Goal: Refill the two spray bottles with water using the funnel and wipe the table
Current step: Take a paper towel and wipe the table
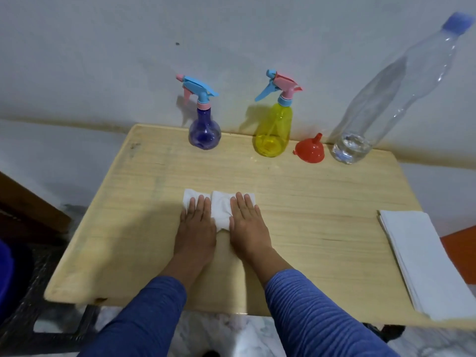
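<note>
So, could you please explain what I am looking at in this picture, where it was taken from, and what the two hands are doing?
There is no machine here: a person wears a wide-angle camera on the head, so the single picture looks forward and down at their own hands. The left hand and the right hand lie flat, fingers straight, pressing a white tissue onto the wooden table; neither hand grips anything. Along the far edge, by the wall, stand a purple spray bottle, a yellow spray bottle, a red funnel lying mouth down, and a tall clear water bottle with a blue cap and a little water at the bottom. Both spray bottles have their trigger heads on. A stack of white tissues sits at the table's right edge.
</note>
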`<state>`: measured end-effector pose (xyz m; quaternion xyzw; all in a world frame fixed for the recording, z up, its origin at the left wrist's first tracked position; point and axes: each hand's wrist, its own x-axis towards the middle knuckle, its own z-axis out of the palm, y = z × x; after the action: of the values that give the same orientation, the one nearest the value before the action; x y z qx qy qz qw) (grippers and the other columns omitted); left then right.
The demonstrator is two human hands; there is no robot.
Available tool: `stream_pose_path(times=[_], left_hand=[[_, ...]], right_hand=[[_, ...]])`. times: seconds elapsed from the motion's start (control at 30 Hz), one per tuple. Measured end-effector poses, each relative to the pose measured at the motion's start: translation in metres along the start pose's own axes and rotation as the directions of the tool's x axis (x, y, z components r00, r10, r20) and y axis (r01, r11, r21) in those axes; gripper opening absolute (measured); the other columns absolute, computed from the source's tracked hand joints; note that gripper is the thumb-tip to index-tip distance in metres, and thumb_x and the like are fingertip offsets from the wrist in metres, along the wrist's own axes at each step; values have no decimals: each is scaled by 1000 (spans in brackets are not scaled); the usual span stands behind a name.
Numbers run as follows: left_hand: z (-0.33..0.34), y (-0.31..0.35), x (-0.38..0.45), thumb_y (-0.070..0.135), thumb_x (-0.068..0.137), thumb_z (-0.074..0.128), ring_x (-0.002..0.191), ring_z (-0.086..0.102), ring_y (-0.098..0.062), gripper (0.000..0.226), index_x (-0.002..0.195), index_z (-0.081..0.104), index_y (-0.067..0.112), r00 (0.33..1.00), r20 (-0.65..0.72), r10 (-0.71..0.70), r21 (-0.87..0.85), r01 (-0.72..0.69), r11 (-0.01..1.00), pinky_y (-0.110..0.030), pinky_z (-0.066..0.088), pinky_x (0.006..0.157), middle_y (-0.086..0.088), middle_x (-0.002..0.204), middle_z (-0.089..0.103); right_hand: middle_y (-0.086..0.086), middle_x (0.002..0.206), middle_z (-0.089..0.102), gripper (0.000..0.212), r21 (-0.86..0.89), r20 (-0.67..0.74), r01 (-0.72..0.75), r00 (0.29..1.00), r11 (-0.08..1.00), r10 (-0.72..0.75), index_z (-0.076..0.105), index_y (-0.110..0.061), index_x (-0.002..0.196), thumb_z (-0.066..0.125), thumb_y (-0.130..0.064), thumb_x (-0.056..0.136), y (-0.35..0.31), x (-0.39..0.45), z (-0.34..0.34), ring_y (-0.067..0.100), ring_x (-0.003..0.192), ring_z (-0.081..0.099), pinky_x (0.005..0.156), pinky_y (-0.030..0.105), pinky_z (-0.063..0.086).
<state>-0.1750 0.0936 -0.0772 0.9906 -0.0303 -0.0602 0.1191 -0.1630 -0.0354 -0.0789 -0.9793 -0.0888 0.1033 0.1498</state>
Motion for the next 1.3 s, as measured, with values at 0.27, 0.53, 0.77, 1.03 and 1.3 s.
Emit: stream_pose_path(times=[0.27,0.53,0.77,1.03,1.3], left_hand=[[37,122,-8,25,88,28,122,52,-36,54,128,51,-4,978,3,207,-42,-207,978,-46,45,95,-20,131,54],[59,207,-32,22,83,34,107,62,-35,50,115,63,-2,948,76,308,38,-312,949,-48,52,81,-18,115,65],[61,199,-39,16,80,47,103,64,-36,40,111,65,-1,958,33,286,30,-287,957,-46,54,77,-16,111,68],[47,122,-55,15,94,43,125,49,-35,39,129,51,0,982,-25,186,-50,-187,981,-47,43,97,-17,134,52],[25,-1,-81,24,102,20,145,3,-18,49,149,9,16,1000,8,-8,53,7,999,-38,10,115,0,158,7]], right_hand=[[4,159,-9,52,16,-54,-139,989,990,140,-1,-10,149,17,-23,102,111,-62,-26,18,146,-12,116,30,-10],[3,158,-12,52,27,-42,-232,971,972,233,-3,-10,149,15,-23,102,183,-119,-41,17,145,-15,115,30,-11],[7,158,-10,52,54,-47,-224,973,973,226,-2,-9,149,13,-23,101,175,-134,-35,21,146,-12,114,31,-12],[17,154,21,76,82,-49,-139,989,987,143,27,0,144,0,-34,81,98,-120,-10,35,143,18,111,40,2],[13,122,64,50,-49,-96,-38,995,998,33,65,-5,115,34,-23,81,-22,-99,28,29,114,61,88,43,51]])
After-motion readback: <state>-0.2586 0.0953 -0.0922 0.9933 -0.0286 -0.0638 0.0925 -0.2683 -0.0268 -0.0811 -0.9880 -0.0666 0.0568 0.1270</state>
